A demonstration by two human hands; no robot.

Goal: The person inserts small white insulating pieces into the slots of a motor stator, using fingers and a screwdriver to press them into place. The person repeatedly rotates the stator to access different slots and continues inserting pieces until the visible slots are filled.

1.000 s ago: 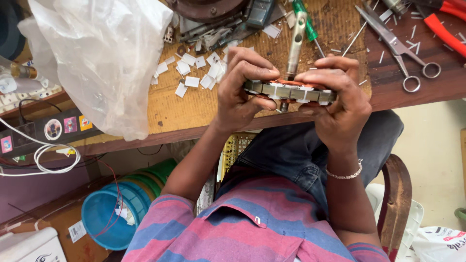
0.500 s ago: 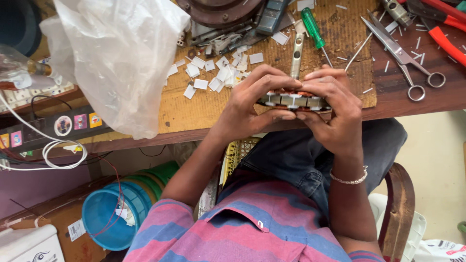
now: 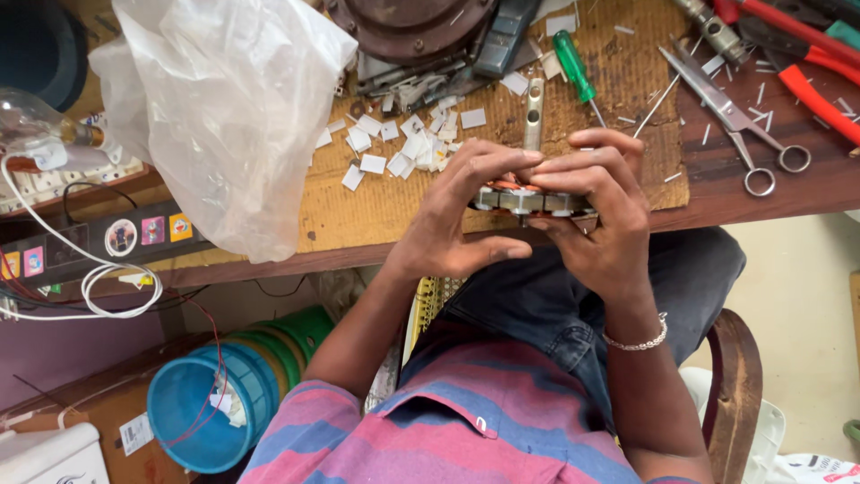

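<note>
Both hands grip a flat metal motor stator at the table edge: left hand and right hand fingers curl closed over its top, thumbs beneath. Beyond lie paper slips and a green screwdriver.

A clear plastic bag, scissors, green-handled screwdriver and what look like white paper scraps lie on the bench.

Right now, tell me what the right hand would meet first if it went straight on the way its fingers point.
The right hand points its fingers left across the metal part toward the left hand. It would probably meet the left hand's fingers first, since they already nearly touch above the part.
</note>
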